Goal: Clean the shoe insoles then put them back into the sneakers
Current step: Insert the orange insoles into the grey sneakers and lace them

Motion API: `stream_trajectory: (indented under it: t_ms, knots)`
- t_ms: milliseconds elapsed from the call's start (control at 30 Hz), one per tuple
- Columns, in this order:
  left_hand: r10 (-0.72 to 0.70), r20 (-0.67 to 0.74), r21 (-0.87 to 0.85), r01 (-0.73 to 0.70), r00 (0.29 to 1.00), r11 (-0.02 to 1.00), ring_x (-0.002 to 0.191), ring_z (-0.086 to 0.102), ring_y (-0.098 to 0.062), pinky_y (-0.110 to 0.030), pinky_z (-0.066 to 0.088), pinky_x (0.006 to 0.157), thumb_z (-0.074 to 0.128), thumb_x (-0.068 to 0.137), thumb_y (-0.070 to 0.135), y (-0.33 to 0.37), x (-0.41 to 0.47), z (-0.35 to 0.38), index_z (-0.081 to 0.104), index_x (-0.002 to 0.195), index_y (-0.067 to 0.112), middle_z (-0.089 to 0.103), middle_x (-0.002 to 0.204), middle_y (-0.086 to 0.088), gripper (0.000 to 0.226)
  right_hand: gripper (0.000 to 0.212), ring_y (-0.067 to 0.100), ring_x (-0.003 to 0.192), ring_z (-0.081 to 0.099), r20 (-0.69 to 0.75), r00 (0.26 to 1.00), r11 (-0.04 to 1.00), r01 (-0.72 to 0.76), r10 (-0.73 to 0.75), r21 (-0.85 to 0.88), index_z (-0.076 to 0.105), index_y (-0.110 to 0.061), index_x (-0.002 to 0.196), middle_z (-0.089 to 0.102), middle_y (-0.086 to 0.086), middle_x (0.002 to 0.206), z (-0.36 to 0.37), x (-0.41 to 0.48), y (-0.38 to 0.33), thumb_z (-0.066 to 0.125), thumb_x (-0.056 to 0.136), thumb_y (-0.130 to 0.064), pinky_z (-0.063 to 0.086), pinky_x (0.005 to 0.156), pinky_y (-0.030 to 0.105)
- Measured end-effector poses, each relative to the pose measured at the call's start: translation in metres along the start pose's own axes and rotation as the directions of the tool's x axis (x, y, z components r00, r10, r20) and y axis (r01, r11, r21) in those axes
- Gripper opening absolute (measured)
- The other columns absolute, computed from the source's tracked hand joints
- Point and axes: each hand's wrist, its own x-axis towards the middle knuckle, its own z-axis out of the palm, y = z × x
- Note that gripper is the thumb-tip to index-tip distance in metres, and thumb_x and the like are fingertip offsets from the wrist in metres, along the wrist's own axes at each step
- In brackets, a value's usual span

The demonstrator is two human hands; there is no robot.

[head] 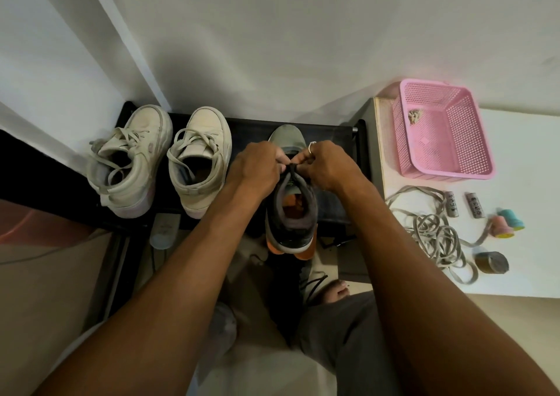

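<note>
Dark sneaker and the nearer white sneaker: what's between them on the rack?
Head view: only bare black rack between white sneaker and dark sneaker, with the left hand over that gap, pinching the laces.

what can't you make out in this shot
Head view:
- Exactly what the left hand and right hand pinch on the dark sneaker: hidden by their fingers.
- Insoles inside the white sneakers: openings too dark.
- Print on the two grey cylinders: too small.
</note>
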Motion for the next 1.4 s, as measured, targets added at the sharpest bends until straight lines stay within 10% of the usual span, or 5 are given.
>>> stream_trajectory:
  t_ms: [267,600,800,1400]
  knots:
    - [0.023,0.026,0.067,-0.025,0.999,0.997,0.085,0.064,-0.021,-0.035,0.048,0.070,0.057,0.098,0.019,0.005,-0.003,0.003,0.063,0.089,0.030,0.067,0.092,0.003,0.015,0.017,0.026,0.085,0.062,0.003,1.000,0.974,0.017,-0.017,-0.227,0.066,-0.025,0.088,0.066,0.003,0.094,0.008,0.008,-0.005,0.060,0.090,-0.009,0.051,0.074,0.035]
    - [-0.087,0.018,0.029,0.086,0.996,0.996,0.085,0.053,-0.025,-0.035,0.036,0.073,0.048,0.096,0.014,0.017,-0.008,0.002,0.051,0.113,0.017,0.064,0.107,-0.007,0.018,0.025,0.031,0.079,0.070,0.133,0.989,0.995,-0.059,0.070,-0.085,0.069,-0.004,0.095,0.070,0.014,0.088,0.009,0.014,-0.005,0.044,0.093,-0.006,0.061,0.079,0.049]
    - [-0.084,-0.024,-0.049,0.083,0.996,0.995,0.102,0.065,-0.025,-0.036,0.049,0.080,0.050,0.102,0.018,0.001,0.001,0.004,0.061,0.119,0.027,0.069,0.118,-0.002,0.022,0.021,0.023,0.066,0.065,0.000,0.999,0.999,-0.039,0.039,0.012,0.058,-0.025,0.092,0.064,0.004,0.088,0.006,0.017,0.007,0.048,0.097,-0.007,0.055,0.050,0.033]
    - [0.048,0.027,0.279,-0.053,0.998,0.959,0.093,0.060,-0.035,-0.040,0.039,0.069,0.046,0.102,0.026,0.006,0.006,0.018,0.048,0.110,0.021,0.054,0.112,-0.009,0.010,0.024,0.028,0.086,0.065,-0.061,0.994,0.962,0.070,-0.089,-0.265,0.070,-0.019,0.102,0.069,0.007,0.098,0.014,0.027,0.006,0.054,0.088,-0.007,0.058,0.080,0.044]
